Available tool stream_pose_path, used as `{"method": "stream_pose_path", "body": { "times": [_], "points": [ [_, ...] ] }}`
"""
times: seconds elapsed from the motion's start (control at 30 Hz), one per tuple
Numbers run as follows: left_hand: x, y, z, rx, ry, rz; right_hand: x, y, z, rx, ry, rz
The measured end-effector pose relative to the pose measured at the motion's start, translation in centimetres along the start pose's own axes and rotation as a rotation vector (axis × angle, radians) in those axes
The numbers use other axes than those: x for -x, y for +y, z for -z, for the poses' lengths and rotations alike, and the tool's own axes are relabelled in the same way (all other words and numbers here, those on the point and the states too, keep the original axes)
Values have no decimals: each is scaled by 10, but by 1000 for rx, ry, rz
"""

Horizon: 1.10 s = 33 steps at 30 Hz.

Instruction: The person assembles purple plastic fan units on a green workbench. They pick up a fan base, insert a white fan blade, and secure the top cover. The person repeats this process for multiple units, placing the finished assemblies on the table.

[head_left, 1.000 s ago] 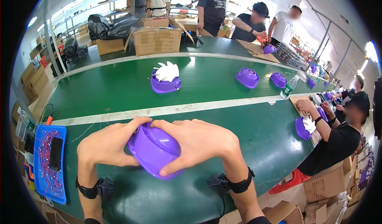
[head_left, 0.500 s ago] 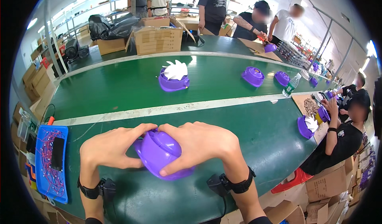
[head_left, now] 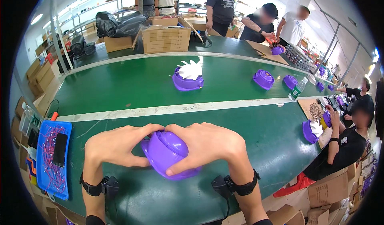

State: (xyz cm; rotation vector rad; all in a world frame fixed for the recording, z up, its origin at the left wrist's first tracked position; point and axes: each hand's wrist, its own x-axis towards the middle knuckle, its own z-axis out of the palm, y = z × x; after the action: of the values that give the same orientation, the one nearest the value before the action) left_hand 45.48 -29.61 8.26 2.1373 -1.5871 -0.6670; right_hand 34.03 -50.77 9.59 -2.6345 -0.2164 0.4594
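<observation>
Fingers: the left hand (head_left: 116, 147) and right hand (head_left: 208, 145) are both clamped on a purple plastic shell (head_left: 170, 155), fingertips meeting over its top, right thumb pressed on its lower front.
Shell position: between the two hands, resting on or just above the near strip of the green belt (head_left: 256, 145), close to the person's edge.
Shell orientation: domed side up and toward the camera; it is roundish, its wider stretch running left to right, its rim tipped down to the right.
Surface: a long green conveyor table, split lengthwise by a white line (head_left: 180, 109).
Left side: a blue tray (head_left: 50, 131) of red wires with a dark phone lying in it, well apart from the shell.
Far lane: a purple housing with a white fan wheel (head_left: 189, 78), and more purple housings (head_left: 264, 79) to the right.
Right edge: a seated person (head_left: 344, 145) handling another fan housing.
Room: cardboard boxes (head_left: 166, 39) and standing people beyond the belt; nothing lies between hands and shell.
</observation>
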Motion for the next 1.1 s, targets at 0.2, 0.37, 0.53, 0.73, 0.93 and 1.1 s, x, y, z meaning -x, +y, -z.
{"method": "stream_pose_path", "body": {
  "times": [0.2,0.37,0.53,0.73,0.93,1.1],
  "points": [
    [2,0,7,81,-2,-65,0,1,2,-3,31,17],
    [-9,-30,4,256,98,-73,-4,-2,0,79,131,-26],
    [-23,-51,-6,202,156,-151,-11,6,-8,68,216,27],
    [-43,-68,-16,208,402,-248,-24,7,-11,131,374,57],
    [-50,-93,-9,297,756,-134,-42,31,-4,47,673,316],
    [-55,-165,-9,-10,1048,243,-28,38,3,-69,386,175]
  ]
}}
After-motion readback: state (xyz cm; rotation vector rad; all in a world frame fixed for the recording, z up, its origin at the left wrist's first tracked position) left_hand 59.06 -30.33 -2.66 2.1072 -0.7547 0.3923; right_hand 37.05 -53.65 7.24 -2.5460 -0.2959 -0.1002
